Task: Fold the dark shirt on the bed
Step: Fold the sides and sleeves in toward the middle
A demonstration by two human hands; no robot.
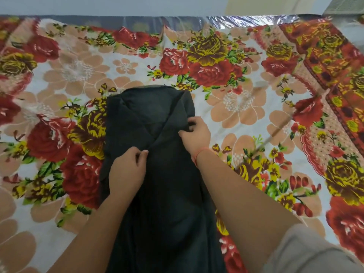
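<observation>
The dark shirt [157, 194] lies lengthwise down the middle of the bed, a long narrow strip with its sides turned inward and its far end rounded. My left hand [127, 170] rests on the shirt's left part, thumb and fingers pinching a fold near the middle seam. My right hand [195, 134] sits further up on the right edge, fingers closed on a folded flap of the cloth. A red thread circles that wrist. The shirt's near end runs out of the frame's bottom.
A floral bedsheet [246, 107] with red and yellow roses covers the bed on both sides of the shirt. A shiny plastic-covered mattress edge [246, 21] runs along the far side against a pale wall. A grey sleeve shows at bottom right.
</observation>
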